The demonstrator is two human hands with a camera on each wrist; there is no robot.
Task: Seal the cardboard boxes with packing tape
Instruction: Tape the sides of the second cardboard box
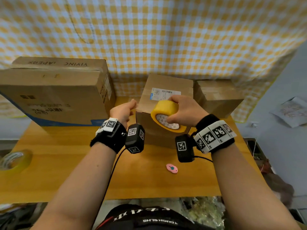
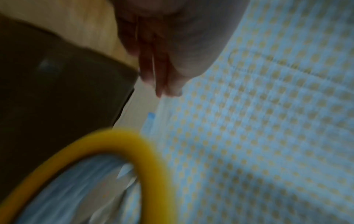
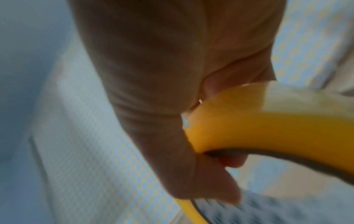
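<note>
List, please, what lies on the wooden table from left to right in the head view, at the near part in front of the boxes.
Spare tape roll at the left edge → pink box cutter near the middle. The yellow tape roll is not on the table: the right hand holds it over the middle box.

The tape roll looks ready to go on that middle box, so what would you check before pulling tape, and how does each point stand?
1. Tape roll gripped by right hand: ok.
2. Left hand at the labelled box edge: ok.
3. Left hand holds the tape's free end: cannot tell, blurred.
4. Box flaps closed flat: ok.
5. Pink cutter on the table within reach: ok.
</note>
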